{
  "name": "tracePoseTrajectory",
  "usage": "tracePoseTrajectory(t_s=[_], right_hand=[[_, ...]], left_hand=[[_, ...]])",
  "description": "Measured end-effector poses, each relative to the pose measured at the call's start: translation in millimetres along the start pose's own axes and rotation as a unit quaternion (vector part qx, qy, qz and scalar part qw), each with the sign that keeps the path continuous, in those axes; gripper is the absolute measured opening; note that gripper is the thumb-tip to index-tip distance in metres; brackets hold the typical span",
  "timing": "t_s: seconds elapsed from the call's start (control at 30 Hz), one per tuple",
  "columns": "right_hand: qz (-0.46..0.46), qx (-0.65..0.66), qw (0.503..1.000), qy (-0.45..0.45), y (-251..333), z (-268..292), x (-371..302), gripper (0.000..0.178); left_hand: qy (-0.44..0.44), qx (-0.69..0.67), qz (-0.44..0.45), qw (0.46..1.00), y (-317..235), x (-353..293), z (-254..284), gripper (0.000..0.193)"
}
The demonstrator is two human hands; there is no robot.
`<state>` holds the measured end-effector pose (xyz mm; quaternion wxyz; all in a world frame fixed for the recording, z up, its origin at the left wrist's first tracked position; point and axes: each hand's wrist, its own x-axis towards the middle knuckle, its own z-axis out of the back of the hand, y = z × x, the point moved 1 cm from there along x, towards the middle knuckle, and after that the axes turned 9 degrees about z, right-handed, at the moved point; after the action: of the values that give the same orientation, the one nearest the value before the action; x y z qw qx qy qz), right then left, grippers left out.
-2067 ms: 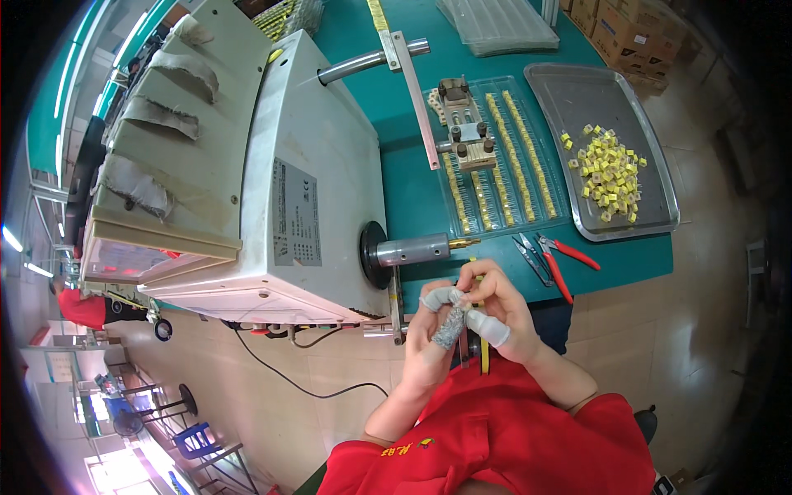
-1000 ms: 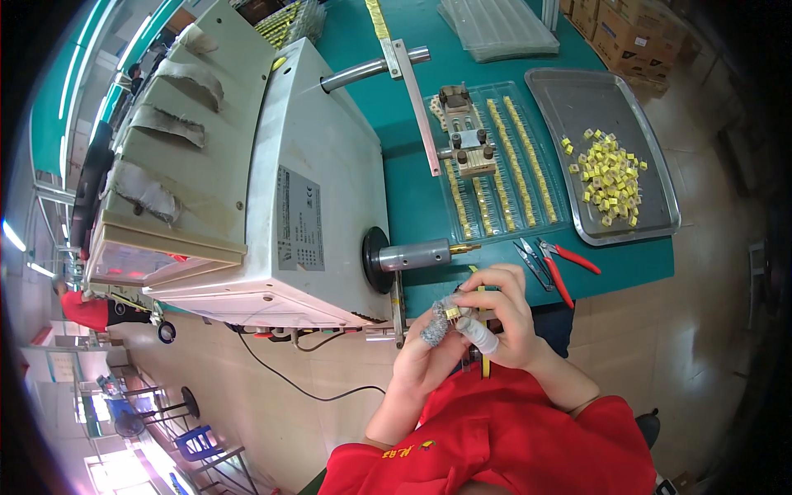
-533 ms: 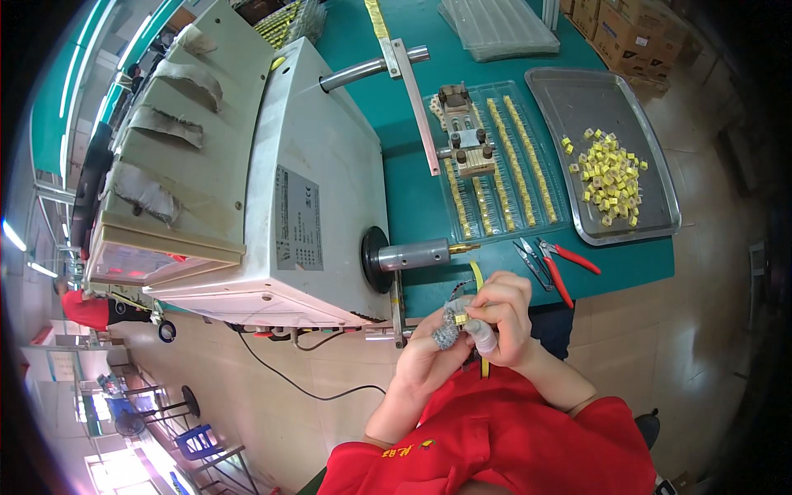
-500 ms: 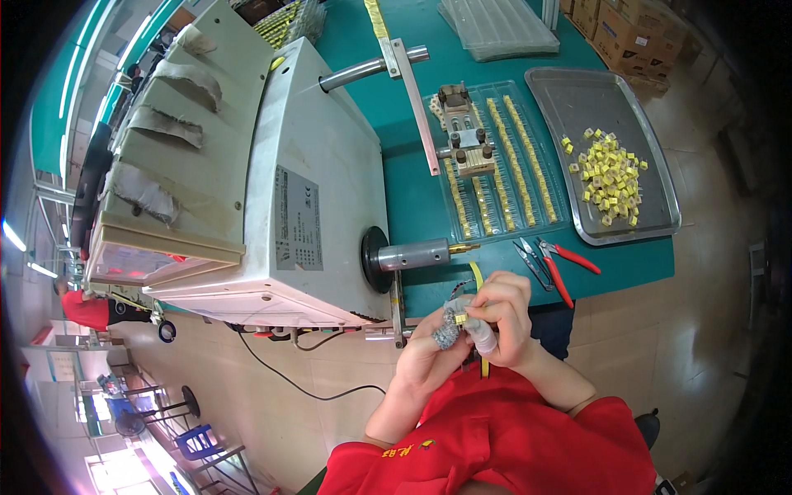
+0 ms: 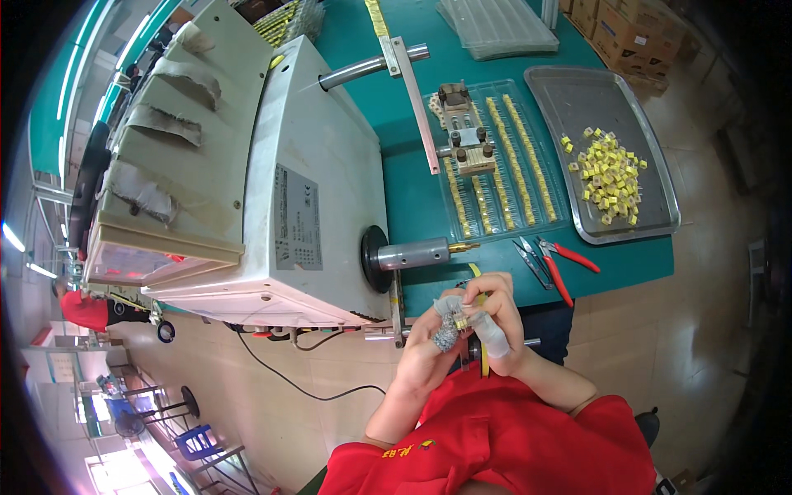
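Observation:
Both hands meet in front of my red shirt, just below the machine's spindle. My left hand [image 5: 426, 340] has its fingers closed round a small yellow-wrapped coil bobbin [image 5: 460, 322]; grey knit and pale wrapping cover its thumb and fingertip. Pressed against the same piece from the other side is my right hand [image 5: 497, 312], its fingers bent and pinched, one wrapped in white tape. A narrow yellow tape strip [image 5: 484, 364] runs below the hands, and its other visible end pokes out above them. Fingers hide most of the bobbin.
A white winding machine [image 5: 330, 181] with a metal spindle [image 5: 412, 253] stands at left. On the green table lie red-handled cutters [image 5: 561, 272], tweezers [image 5: 533, 262], a clear tray [image 5: 563, 216] of yellow coil rows and a metal tray [image 5: 660, 223] of loose yellow coils. A clamp fixture [image 5: 470, 153] overhangs the clear tray.
My right hand has shifted slightly left and its fingers have curled further over the bobbin. The left fingertips have risen beside it, and the bobbin is more covered.

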<state>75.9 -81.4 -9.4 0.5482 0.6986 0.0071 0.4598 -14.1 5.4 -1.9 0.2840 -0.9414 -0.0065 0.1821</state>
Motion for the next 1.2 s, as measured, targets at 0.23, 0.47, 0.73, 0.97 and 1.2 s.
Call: tracePoseTrajectory(t_s=[0.23,0.47,0.73,0.97,1.2], right_hand=[[0.017,-0.006,0.999,0.032,1,8,2,0.003],[0.013,-0.001,0.997,0.082,5,6,6,0.013],[-0.007,0.046,0.996,0.075,-1,2,-1,0.017],[-0.063,0.193,0.978,0.05,1,-2,-1,0.015],[-0.138,0.165,0.974,0.071,-2,4,0,0.017]], left_hand=[[-0.068,0.088,-0.019,0.994,1,-3,-1,0.041],[0.022,-0.01,0.004,1.0,0,-4,7,0.036],[0.002,0.022,-0.038,0.999,2,-2,5,0.032],[-0.016,0.074,-0.101,0.992,4,-2,1,0.032],[-0.05,-0.028,-0.043,0.997,-1,0,1,0.043]])
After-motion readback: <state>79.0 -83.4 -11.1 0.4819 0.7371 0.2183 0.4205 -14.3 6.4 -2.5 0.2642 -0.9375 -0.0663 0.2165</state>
